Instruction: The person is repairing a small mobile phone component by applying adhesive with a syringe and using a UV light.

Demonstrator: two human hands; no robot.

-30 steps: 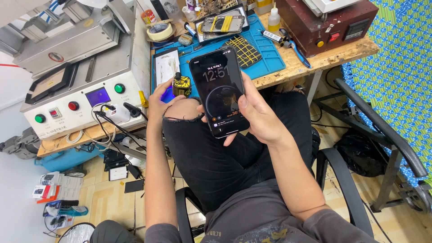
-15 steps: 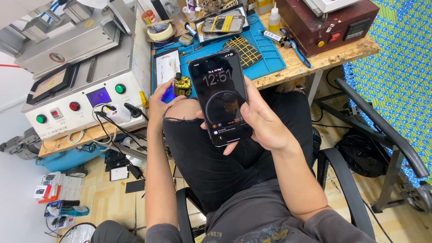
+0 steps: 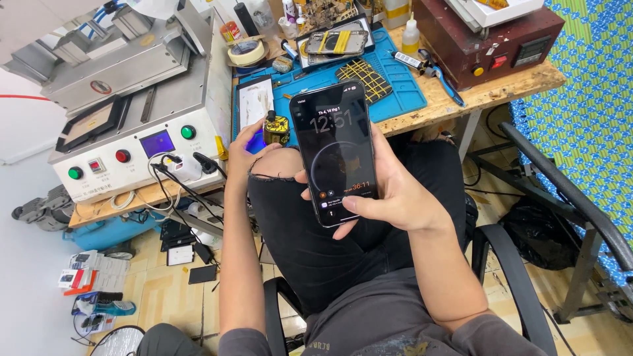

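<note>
My right hand point(image 3: 394, 191) grips a black smartphone point(image 3: 335, 150) upright over my lap, its screen lit with a clock face; my thumb rests on the lower part of the screen. My left hand point(image 3: 252, 146) is at the front edge of the workbench, fingers curled around a small yellow and black device point(image 3: 276, 128) with a blue glow beside it. I sit in a black chair, knees in ripped black trousers under both hands.
A blue work mat point(image 3: 395, 86) on the wooden bench point(image 3: 501, 82) carries a phone frame point(image 3: 336, 43), a yellow-striped part point(image 3: 369, 78), a tape roll point(image 3: 248, 51) and bottles. A grey machine point(image 3: 132, 118) with coloured buttons stands left. A maroon box point(image 3: 488, 36) sits right. Cables hang below.
The phone has tilted slightly and shifted a little right in my right hand. My left hand stays on the small yellow device.
</note>
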